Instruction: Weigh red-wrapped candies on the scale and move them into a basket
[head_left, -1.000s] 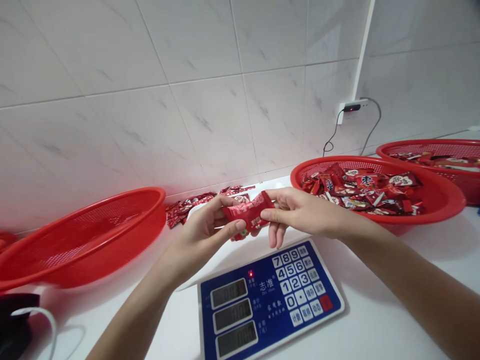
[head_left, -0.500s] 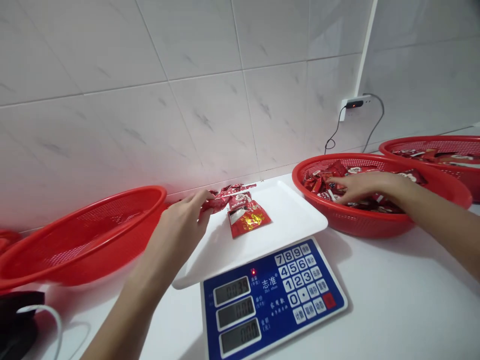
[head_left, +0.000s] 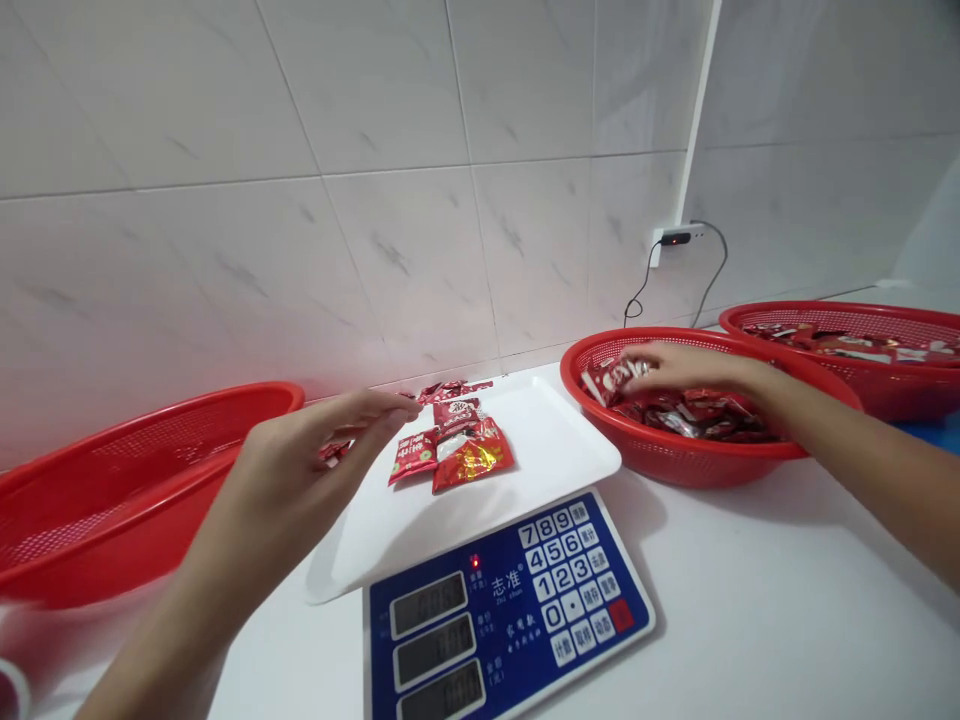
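Note:
My left hand [head_left: 330, 455] hovers over the left side of the scale's white tray [head_left: 555, 440], its fingers stretched out and holding nothing. Just beyond the fingertips, several small red snack packets lie together: one with gold print [head_left: 474, 456], a dark red one [head_left: 455, 413] and a brighter red one [head_left: 414, 456]. On the right, my right hand [head_left: 664, 368] is closed on a red packet with white lettering [head_left: 613, 378], above a red plastic basket [head_left: 697, 475] full of similar packets. The blue scale panel [head_left: 517, 600] faces me; its display digits are too faint to read surely.
A red basket [head_left: 150, 520] stands at the left. Another red basket [head_left: 870, 375] holding packets is at the far right. More red packets [head_left: 450, 390] lie behind the tray. A wall socket [head_left: 675, 240] with cables is on the tiled wall.
My left hand has let go of a red packet, now on the tray, and drawn back left. My right hand has lifted a packet from the basket's contents. The view has shifted slightly.

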